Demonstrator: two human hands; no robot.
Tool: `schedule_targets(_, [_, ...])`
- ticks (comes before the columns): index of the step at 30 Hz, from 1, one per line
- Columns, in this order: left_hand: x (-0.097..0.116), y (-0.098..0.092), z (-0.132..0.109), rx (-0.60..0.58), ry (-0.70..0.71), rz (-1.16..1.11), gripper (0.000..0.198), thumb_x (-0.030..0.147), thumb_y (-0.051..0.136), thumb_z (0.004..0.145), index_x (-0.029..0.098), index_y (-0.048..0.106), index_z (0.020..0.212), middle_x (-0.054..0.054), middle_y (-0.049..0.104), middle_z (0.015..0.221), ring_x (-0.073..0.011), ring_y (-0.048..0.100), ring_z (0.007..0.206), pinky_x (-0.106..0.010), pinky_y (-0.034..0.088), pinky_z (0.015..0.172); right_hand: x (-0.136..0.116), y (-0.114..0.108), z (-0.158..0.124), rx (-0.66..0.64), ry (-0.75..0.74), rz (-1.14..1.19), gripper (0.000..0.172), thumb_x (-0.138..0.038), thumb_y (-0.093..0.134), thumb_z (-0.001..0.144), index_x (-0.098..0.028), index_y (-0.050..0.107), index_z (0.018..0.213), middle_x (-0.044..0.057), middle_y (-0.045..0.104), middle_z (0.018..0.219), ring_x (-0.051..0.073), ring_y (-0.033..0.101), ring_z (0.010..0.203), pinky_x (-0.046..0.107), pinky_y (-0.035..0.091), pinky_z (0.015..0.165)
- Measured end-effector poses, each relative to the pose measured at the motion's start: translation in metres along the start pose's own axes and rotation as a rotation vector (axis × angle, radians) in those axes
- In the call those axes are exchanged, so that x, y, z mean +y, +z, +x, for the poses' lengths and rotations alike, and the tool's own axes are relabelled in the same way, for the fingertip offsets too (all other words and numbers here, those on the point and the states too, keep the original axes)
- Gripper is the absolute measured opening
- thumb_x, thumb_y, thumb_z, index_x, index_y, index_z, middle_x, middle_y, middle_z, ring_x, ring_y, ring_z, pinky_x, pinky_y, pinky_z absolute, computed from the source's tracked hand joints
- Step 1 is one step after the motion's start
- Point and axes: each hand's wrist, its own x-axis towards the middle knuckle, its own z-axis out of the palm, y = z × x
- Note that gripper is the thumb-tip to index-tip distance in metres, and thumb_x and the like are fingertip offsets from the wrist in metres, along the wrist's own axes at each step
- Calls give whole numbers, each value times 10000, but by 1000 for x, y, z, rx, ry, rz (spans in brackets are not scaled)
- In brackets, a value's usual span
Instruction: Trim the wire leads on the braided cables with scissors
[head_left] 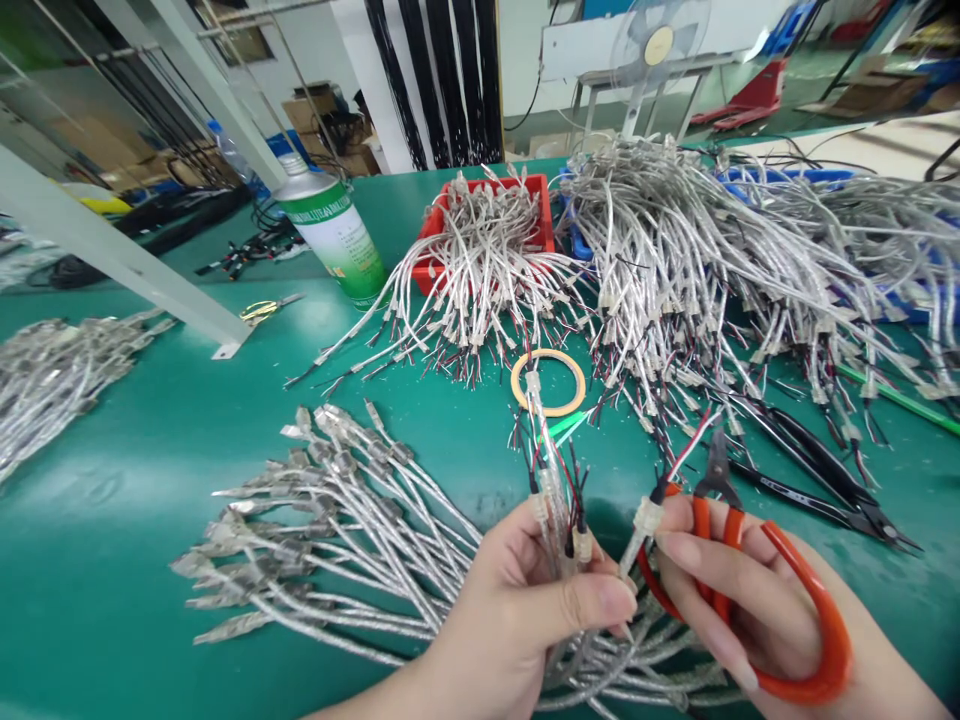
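Observation:
My left hand [551, 590] is closed around several silver cables, whose ends with thin dark and red wires stick up above the fingers. One more cable end [646, 518], with a pale collar and white, red and black wires, leans up between both hands. The thumb and finger of my right hand [739, 580] pinch it at the collar. Orange-handled scissors [814, 640] hang in the same right hand, their fingers through the loops and the short metal blades pointing up. Below and left lies a pile of silver cables [352, 540] with metal plugs, partly hidden by my left hand.
Behind stand a red bin [551, 205] of cables and large cable bundles [660, 270] over blue bins. A tape roll [517, 385], black-handled pliers [817, 470], a green-white can [330, 235], small gold-handled scissors [259, 310] and a slanted white post [150, 270] are on the green table.

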Motion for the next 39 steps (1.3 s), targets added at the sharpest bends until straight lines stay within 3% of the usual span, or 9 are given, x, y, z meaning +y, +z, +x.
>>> schedule_targets(7, [1,-1,0,9,8,-7,353,230,935,545,138,615,662,33,612,578,-61,523,532,-175,402,557,3,-4,1,-20,-13,-23,445,-460,683,892,-250,586,512,-33,448,413,180,400,498,361,359,626])
schedule_targets(13, [-1,-1,-1,14,-4,-8,356,234,935,539,139,609,648,28,608,574,-71,526,534,-187,396,565,4,-6,0,15,-27,47,434,-354,681,899,-228,583,496,-25,469,450,161,378,514,314,401,640])
schedule_targets(18, [0,0,0,12,-4,-32,353,231,934,538,137,613,650,24,613,570,-68,536,526,-178,399,558,2,-4,3,62,-50,93,201,-413,837,759,-260,739,674,-27,537,422,176,447,507,300,445,588])
schedule_targets(23, [0,-1,0,6,-19,-49,346,223,935,540,132,620,652,19,621,561,-66,551,510,-169,417,547,0,-2,6,60,-84,52,343,-457,830,757,-254,676,526,-20,510,423,175,438,506,294,457,595])
schedule_targets(27, [-1,-3,1,-15,-20,-80,315,202,916,576,132,628,682,13,643,588,-71,575,499,-173,444,535,1,-1,5,28,-22,94,376,-357,775,837,-238,628,511,-25,502,445,157,406,521,275,454,641])
schedule_targets(32, [-2,-6,2,-58,-10,-85,282,207,897,623,135,638,709,-3,676,610,-80,604,513,-173,472,530,4,-5,5,80,-40,219,216,-351,852,752,-265,688,639,-42,533,433,147,422,471,247,430,530])
schedule_targets(36, [-1,-6,2,-71,-8,-92,280,205,886,648,139,628,734,4,675,604,-77,607,516,-165,476,533,2,-4,6,123,-8,152,218,-394,844,738,-232,711,681,-44,516,423,130,418,454,267,448,592])
schedule_targets(39, [0,-6,1,-83,-21,-86,297,216,878,664,142,599,731,-3,680,595,-75,605,515,-162,472,542,-1,-1,5,121,-30,89,354,-435,793,780,-234,627,539,-36,490,405,151,395,470,326,437,679])
